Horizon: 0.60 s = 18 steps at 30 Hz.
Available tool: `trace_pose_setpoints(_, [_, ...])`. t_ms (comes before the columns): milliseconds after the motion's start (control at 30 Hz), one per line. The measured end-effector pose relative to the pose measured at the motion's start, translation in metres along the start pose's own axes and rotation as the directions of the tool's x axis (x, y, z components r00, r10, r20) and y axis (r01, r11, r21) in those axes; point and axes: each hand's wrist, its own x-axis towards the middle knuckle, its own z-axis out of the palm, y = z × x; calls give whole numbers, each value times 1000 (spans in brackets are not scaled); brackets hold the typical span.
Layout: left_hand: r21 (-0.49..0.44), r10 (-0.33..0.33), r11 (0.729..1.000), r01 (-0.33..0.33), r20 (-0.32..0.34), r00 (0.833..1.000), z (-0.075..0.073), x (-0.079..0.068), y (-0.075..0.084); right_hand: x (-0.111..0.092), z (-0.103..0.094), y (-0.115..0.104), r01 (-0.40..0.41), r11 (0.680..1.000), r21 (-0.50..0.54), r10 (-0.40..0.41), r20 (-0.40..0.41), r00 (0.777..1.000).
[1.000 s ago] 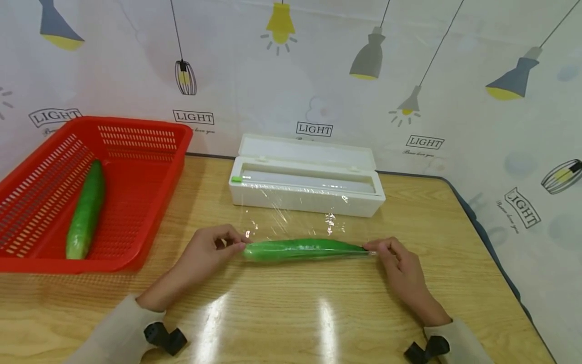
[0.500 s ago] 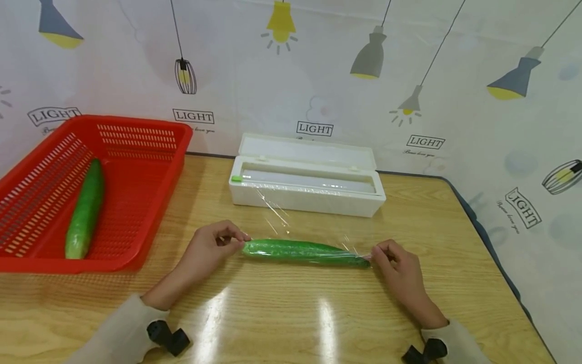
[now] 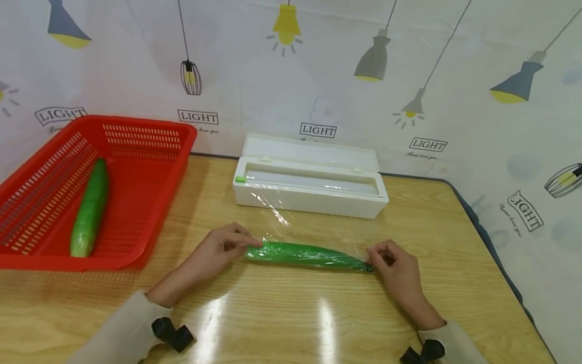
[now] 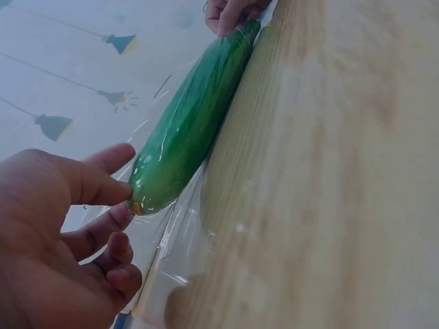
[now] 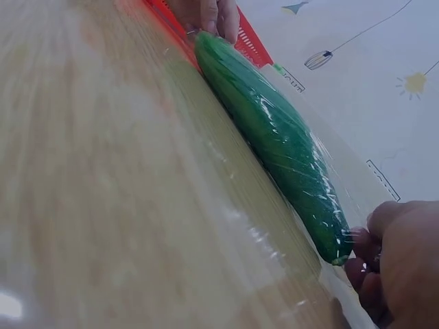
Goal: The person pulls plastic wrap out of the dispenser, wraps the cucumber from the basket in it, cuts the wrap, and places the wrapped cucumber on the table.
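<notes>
A green cucumber [image 3: 304, 254] lies crosswise on the table, covered in clear plastic wrap [image 4: 194, 195]. The wrap stretches back to a white dispenser box [image 3: 313, 201], whose lid is raised. At the cucumber's paler left end, my left hand [image 3: 221, 250] holds it with thumb and fingertips, the index finger reaching over the top. My right hand [image 3: 396, 267] has its fingers curled at the narrow dark tip, pinching the wrap there. In the right wrist view, the right fingertips [image 5: 358, 240] sit right against the tip, partly hidden by the back of the hand.
A red plastic basket [image 3: 165, 212] stands at the left with a second cucumber [image 3: 90, 210] inside. Behind the wooden table [image 3: 273, 318] hangs a wall covering [image 3: 254, 71] printed with lamps. A small green slider [image 3: 240, 179] sits on the box's left end.
The cucumber's right tip has swung slightly toward me. My left index finger has come over the left end. My right fingers have moved down beside the tip. The wrap shows fewer glints.
</notes>
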Motion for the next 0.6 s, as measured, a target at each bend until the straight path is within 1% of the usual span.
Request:
trace_pose_setpoints(100, [16, 34, 999, -34, 37, 999, 1, 2, -2, 0, 1, 0, -8, 1000, -21, 8, -15, 1000])
trace_pose_setpoints(167, [39, 67, 997, -70, 54, 996, 2, 3, -2, -1, 2, 0, 8, 999, -34, -9, -20, 1000])
trace_pose_setpoints(267, [74, 125, 989, -131, 71, 990, 2, 4, -2, -1, 3, 0, 75, 995, -62, -76, -18, 997])
trace_pose_setpoints(367, [108, 167, 979, -175, 82, 983, 2, 4, -2, -1, 4, 1, 162, 983, -82, -164, -15, 986])
trace_pose_setpoints(467, [126, 187, 972, -197, 88, 978, 2, 5, -2, 0, 3, 0, 236, 968, -86, -239, -21, 971])
trace_pose_setpoints(533, [132, 197, 969, -208, 88, 976, 2, 5, -2, 1, 3, 0, 274, 958, -86, -277, -23, 961])
trace_pose_setpoints(600, [135, 210, 966, -220, 86, 974, 2, 5, -2, 2, 3, 0, 295, 951, -90, -298, -24, 954])
